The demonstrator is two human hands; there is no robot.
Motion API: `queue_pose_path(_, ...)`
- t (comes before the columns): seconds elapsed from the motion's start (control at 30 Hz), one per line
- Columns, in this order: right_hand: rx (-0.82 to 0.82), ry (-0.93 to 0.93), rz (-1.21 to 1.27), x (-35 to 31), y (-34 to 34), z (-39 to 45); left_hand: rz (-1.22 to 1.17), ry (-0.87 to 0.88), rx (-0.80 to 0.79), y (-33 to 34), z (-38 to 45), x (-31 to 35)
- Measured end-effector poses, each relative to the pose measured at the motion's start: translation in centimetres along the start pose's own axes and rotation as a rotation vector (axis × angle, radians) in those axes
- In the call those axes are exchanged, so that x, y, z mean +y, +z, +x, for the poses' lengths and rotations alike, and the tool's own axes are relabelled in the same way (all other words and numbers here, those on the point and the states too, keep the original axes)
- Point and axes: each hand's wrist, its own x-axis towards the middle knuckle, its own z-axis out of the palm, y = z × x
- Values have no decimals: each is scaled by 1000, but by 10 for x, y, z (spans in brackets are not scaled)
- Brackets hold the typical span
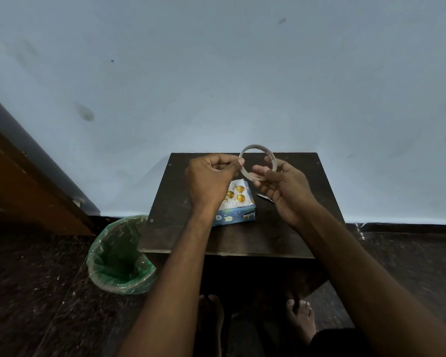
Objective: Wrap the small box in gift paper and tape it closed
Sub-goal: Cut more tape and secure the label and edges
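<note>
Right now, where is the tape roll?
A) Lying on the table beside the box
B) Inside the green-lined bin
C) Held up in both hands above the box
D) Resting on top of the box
C: the tape roll is held between the left hand and the right hand, above the wrapped box on the table.

Box (236,204) on table (180,202); bin (119,256) left of table.

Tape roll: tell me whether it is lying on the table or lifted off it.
Lifted. Both hands hold the tape roll above the table.
</note>
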Motion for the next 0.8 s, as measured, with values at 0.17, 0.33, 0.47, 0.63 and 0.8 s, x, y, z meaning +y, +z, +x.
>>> queue_pose_path(0.17, 192, -494, -785, 14, -5, 0, -105, -221, 28, 1, -1, 4)
queue_pose_path(0.33, 81, -925, -1226, 20, 2, -2, -178, -313, -13, 2, -1, 7)
queue_pose_path(0.47, 72, -839, -1187, 26, 4, -6, -224, -370, -96, -4, 2, 6)
queue_pose_path(0.63, 114, -851, -1099, 13, 3, -5, -218, -278, -180, -13, 9, 2)
queue_pose_path(0.8, 73, -804, -943, 4, -4, 1, -79, -95, -272, -15, 10, 2)
